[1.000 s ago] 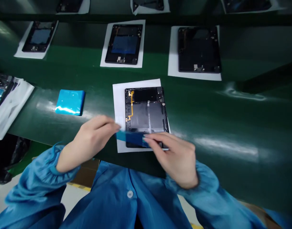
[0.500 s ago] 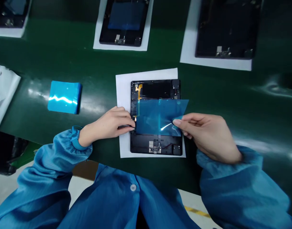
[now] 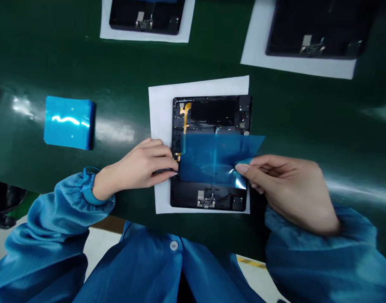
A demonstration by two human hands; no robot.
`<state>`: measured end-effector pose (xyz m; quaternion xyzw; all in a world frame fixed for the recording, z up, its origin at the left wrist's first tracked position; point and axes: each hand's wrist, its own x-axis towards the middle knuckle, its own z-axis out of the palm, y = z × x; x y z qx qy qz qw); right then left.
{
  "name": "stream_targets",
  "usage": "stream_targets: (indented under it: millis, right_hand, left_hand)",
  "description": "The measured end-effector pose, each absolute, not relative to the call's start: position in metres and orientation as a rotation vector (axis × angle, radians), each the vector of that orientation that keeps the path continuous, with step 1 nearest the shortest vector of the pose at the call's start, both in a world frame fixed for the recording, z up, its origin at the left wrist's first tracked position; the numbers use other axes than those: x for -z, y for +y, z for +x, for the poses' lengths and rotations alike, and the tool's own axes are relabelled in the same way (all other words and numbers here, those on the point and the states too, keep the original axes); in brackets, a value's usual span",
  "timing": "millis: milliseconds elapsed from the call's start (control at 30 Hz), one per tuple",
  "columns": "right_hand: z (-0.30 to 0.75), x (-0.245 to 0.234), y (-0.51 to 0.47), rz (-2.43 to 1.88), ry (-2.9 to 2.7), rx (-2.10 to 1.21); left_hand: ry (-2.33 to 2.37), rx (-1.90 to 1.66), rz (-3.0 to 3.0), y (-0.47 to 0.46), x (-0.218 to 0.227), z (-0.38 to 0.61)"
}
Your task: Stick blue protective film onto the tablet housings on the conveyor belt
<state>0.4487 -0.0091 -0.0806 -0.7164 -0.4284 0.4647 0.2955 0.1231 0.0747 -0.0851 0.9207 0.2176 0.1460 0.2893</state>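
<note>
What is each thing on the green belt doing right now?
Blue film sheet: held over the open tablet, pinched at its right edge.
Open tablet: lying flat on white paper, insides showing.
Left hand: fingertips pressed at the film's left edge.
Right hand: pinching the film.
Stack of blue films: lying flat, untouched.
Two other tablets: lying flat on paper, partly out of view.

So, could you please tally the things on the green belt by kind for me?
Open tablet housings: 3 (near one, two cut off at the top)
White sheets under them: 3
Loose blue film: 1
Stack of blue films: 1
Total: 8
</note>
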Motion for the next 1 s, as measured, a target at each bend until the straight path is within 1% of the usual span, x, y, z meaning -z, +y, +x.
stream_targets:
  millis: [400,1000]
  right_hand:
    - [0.445,0.076,-0.007,-1.923,-1.128,-1.233]
    - [0.441,0.069,-0.002,-2.007,-1.026,-1.295]
  left_hand:
    - [0.551,-0.449,2.49,0.075,0.084,0.124]
    - [0.563,-0.434,2.498,0.073,0.085,0.123]
